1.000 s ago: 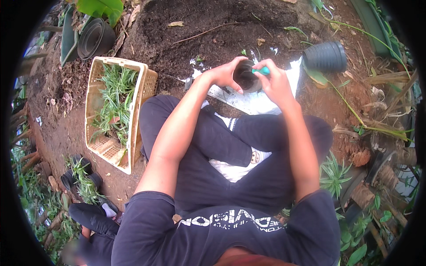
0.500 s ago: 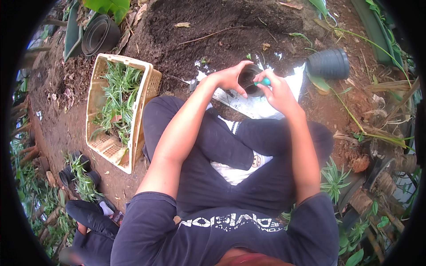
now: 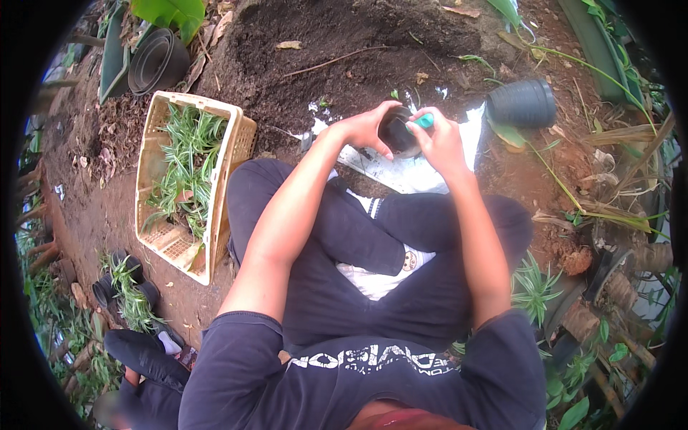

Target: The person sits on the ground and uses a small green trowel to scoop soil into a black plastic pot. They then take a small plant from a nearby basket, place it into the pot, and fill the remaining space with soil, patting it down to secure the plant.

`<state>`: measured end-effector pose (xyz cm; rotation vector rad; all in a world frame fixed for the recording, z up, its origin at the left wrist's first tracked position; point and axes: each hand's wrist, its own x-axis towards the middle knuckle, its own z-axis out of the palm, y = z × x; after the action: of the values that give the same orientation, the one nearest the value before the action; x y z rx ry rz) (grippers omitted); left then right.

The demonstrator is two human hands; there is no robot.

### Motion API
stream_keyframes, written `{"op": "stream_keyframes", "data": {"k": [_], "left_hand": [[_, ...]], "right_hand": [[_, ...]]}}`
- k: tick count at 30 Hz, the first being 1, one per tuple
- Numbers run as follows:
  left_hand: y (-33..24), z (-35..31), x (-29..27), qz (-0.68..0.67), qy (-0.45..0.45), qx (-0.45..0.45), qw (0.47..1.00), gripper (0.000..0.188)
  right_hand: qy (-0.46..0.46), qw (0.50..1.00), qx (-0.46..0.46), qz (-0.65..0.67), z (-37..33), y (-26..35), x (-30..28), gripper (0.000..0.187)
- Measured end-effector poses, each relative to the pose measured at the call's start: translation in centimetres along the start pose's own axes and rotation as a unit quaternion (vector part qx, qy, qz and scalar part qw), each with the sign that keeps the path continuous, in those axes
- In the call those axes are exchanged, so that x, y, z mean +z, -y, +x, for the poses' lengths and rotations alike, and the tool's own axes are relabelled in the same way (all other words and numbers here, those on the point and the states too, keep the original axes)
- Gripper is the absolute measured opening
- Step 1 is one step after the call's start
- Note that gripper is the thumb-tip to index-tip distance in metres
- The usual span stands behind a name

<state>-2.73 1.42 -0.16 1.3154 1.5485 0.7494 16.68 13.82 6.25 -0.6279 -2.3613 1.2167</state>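
My left hand is curved round the left side of a dark plant pot, thumb and fingers spread along its rim. Dark soil seems to lie inside the pot. At the right side of the pot, my right hand grips the green handle of a small hand tool. The tool's working end is hidden at the pot's mouth, so its kind cannot be made out. Beneath the pot lies a crumpled white sheet with soil on it.
A yellowish plastic crate on its side holds striped leafy plants at my left. A black pot lies to the right; another rests far left. Dark soil spreads ahead. Another person sits lower left beside small potted plants.
My right hand has turned the tool so its green handle now points up and more of it shows. The left hand keeps its hold on the pot. The whole view has shifted slightly.
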Motion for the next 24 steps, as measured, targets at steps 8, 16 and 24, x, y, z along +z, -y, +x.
{"op": "stream_keyframes", "data": {"k": [8, 16, 24], "left_hand": [[0.3, 0.2, 0.2, -0.030, 0.000, 0.034, 0.999, 0.132], [0.1, 0.3, 0.2, -0.007, 0.004, -0.002, 1.000, 0.131], [0.5, 0.1, 0.0, -0.020, 0.005, 0.006, 1.000, 0.132]], "right_hand": [[-0.019, 0.996, 0.070, -0.050, 0.3, -0.2, -1.7, 0.018], [0.165, 0.922, 0.178, -0.301, -0.9, 1.0, -9.5, 0.024], [0.076, 0.958, 0.202, -0.190, 3.7, -2.7, -11.4, 0.026]]}}
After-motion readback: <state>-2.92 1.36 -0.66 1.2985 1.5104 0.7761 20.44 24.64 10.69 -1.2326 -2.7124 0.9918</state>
